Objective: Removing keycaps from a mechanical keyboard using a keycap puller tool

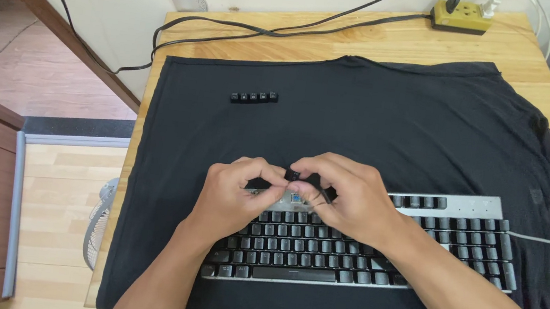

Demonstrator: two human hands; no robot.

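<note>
Over the cloth-covered counter point(442, 42), both hands, left point(231, 194) and right point(346, 198), curl above the keyboard point(361, 252), pinching together one small black keycap point(293, 176).

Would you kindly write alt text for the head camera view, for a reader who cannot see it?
Two bare hands, the left hand and right hand, meet over the top row of a keyboard, pinching a small dark keycap between them. The keyboard lies on a black cloth spread over a wooden table, with a short row of loose keycaps set aside farther back.

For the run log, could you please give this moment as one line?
left hand: on grey-framed black-keyed keyboard | right hand: pinching small black keycap | five black keycaps on black cloth
</note>
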